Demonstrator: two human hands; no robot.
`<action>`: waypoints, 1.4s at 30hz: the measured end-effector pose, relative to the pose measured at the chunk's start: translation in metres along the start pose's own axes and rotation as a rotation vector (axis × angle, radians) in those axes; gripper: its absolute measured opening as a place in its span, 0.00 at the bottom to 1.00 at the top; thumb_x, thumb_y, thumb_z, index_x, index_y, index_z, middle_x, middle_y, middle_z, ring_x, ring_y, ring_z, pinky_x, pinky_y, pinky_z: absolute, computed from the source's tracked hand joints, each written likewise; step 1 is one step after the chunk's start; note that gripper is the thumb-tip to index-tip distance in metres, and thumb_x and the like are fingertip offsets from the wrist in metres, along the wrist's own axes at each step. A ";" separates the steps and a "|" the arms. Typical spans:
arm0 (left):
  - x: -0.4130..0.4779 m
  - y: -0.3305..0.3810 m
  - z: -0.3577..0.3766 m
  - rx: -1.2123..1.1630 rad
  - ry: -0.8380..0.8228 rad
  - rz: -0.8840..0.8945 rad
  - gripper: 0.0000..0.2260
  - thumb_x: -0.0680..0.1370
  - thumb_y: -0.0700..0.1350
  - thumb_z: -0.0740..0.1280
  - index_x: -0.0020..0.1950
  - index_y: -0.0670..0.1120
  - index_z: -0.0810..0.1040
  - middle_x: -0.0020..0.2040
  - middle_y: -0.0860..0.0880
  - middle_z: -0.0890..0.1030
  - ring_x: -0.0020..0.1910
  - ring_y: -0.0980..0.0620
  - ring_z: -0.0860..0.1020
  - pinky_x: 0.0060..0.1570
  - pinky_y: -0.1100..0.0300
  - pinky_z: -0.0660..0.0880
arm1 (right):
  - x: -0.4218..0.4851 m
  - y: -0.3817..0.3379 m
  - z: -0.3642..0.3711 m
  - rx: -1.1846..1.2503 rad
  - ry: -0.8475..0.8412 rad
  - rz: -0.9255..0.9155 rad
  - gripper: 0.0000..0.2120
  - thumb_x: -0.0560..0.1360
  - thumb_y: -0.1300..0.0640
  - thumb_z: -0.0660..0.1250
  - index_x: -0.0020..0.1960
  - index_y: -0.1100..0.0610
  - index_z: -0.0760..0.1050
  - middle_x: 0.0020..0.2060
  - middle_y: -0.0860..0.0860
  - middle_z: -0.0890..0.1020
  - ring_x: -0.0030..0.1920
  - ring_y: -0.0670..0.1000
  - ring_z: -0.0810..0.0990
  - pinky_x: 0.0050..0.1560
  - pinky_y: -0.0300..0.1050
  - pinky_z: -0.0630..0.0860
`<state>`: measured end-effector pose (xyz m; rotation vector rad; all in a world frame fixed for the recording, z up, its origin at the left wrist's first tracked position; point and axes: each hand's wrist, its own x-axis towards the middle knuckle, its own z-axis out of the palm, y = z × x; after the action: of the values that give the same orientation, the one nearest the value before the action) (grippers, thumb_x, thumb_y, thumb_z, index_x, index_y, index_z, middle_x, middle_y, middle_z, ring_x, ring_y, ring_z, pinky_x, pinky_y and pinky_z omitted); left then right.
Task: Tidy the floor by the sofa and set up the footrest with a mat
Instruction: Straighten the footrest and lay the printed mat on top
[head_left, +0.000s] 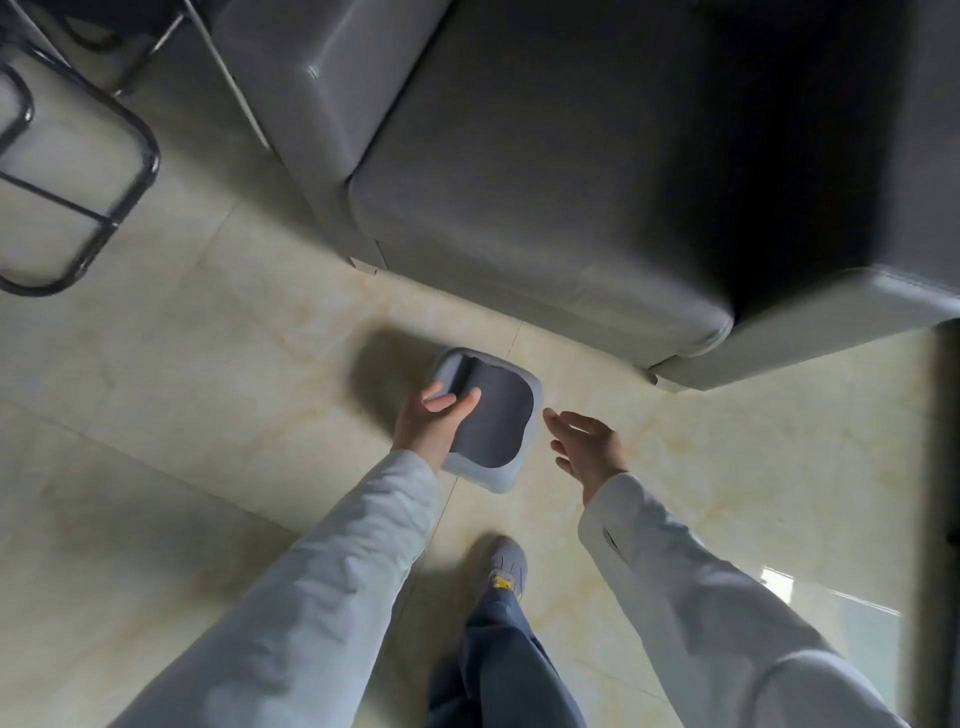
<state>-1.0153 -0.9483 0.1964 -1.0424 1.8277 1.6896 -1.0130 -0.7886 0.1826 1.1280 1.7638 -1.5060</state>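
Observation:
A small grey footrest (498, 415) with a darker grey top hangs a little above the tiled floor (208, 389), just in front of the sofa. My left hand (434, 421) grips its left edge, thumb and fingers curled over the rim. My right hand (584, 447) hovers just right of the footrest, fingers spread, touching nothing. The dark grey sofa (571, 182) fills the upper right. No mat is in view.
A black metal tube frame (104, 171) stands at the upper left, beside the sofa's left arm. My foot in a grey shoe (506, 564) rests on the floor below the footrest. A dark strip (943, 519) runs down the right edge.

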 end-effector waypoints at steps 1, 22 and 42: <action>0.010 0.002 0.003 0.011 0.002 -0.006 0.40 0.60 0.56 0.70 0.70 0.44 0.67 0.64 0.47 0.79 0.63 0.48 0.77 0.68 0.49 0.69 | 0.008 -0.002 0.000 -0.002 0.009 0.002 0.25 0.72 0.50 0.68 0.66 0.59 0.72 0.48 0.52 0.78 0.47 0.53 0.77 0.65 0.50 0.74; 0.134 -0.054 0.004 0.224 -0.197 0.005 0.28 0.72 0.49 0.71 0.69 0.44 0.67 0.66 0.46 0.76 0.64 0.46 0.75 0.62 0.52 0.72 | 0.105 0.075 0.056 0.113 0.197 0.085 0.26 0.68 0.50 0.71 0.63 0.60 0.73 0.47 0.52 0.80 0.60 0.56 0.79 0.65 0.54 0.73; 0.234 -0.130 0.034 0.186 -0.222 0.070 0.20 0.71 0.50 0.72 0.60 0.52 0.70 0.60 0.50 0.79 0.61 0.50 0.78 0.68 0.49 0.69 | 0.226 0.146 0.090 -0.035 0.273 -0.067 0.20 0.72 0.52 0.68 0.59 0.62 0.79 0.51 0.56 0.83 0.50 0.54 0.78 0.43 0.39 0.70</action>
<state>-1.0665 -0.9655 -0.0683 -0.6928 1.8520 1.5686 -1.0081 -0.8191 -0.0999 1.3199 2.0193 -1.4061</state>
